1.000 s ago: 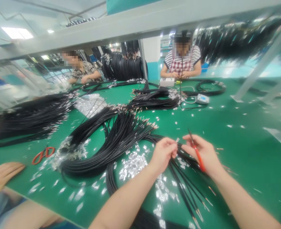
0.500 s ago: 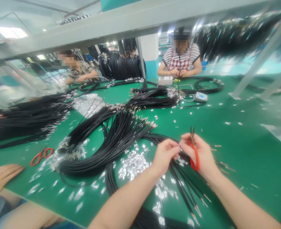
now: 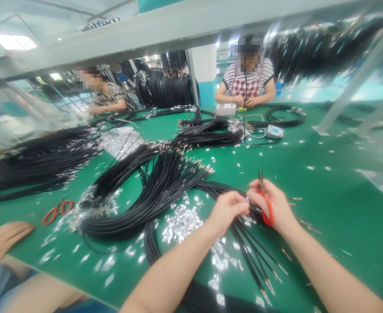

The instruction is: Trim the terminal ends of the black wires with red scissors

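My left hand (image 3: pixel 226 211) is pinched shut on something small at its fingertips, too small to name, right against my right hand. My right hand (image 3: pixel 274 206) is closed around red-handled pliers (image 3: pixel 265 201), whose dark jaws point up and away. Both hands hover over a loop of black cables (image 3: pixel 243 243) with metal terminals at their ends, lying on the green table (image 3: pixel 325 204). A heap of small silver terminals (image 3: pixel 180 224) lies just left of my left hand.
Large bundles of black cables (image 3: pixel 159 182) cover the table's middle and left. Red scissors (image 3: pixel 56 211) lie at the left, near another person's hand (image 3: pixel 2 239). Two co-workers sit at the far side. A white device (image 3: pixel 274 131) stands near them. Cables hang overhead at the right.
My right hand has turned the pliers from lying slanted along the palm to jaws pointing up, and both hands have drawn closer together.
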Demonstrator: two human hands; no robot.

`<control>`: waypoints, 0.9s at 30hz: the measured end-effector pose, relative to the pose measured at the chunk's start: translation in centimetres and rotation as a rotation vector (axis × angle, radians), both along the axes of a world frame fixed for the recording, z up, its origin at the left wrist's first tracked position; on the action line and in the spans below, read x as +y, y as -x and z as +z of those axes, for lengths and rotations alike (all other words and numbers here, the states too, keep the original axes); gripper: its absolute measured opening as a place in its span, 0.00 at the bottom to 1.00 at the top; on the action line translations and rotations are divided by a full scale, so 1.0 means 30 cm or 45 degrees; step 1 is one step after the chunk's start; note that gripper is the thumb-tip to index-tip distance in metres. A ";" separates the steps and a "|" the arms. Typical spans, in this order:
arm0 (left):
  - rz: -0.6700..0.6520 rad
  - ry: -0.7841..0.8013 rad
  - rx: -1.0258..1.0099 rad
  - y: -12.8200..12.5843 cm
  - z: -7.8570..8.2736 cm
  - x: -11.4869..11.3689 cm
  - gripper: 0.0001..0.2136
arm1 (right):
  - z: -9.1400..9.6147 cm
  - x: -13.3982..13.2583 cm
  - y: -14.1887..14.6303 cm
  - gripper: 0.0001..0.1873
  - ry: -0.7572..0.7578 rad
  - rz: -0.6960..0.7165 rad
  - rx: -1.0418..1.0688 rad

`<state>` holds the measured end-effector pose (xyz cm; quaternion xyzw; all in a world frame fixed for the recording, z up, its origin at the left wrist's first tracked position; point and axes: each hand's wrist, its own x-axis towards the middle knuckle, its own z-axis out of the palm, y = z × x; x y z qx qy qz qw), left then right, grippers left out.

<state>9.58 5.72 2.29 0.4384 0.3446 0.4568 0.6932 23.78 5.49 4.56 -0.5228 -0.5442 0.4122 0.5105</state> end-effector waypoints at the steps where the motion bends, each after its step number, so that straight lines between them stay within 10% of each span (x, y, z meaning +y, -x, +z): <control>1: 0.065 -0.025 0.028 -0.006 0.000 -0.004 0.09 | 0.006 -0.003 0.000 0.16 0.008 -0.028 0.011; 27: 0.374 -0.255 0.114 0.015 0.030 0.013 0.04 | -0.062 -0.024 0.071 0.20 0.084 0.230 0.125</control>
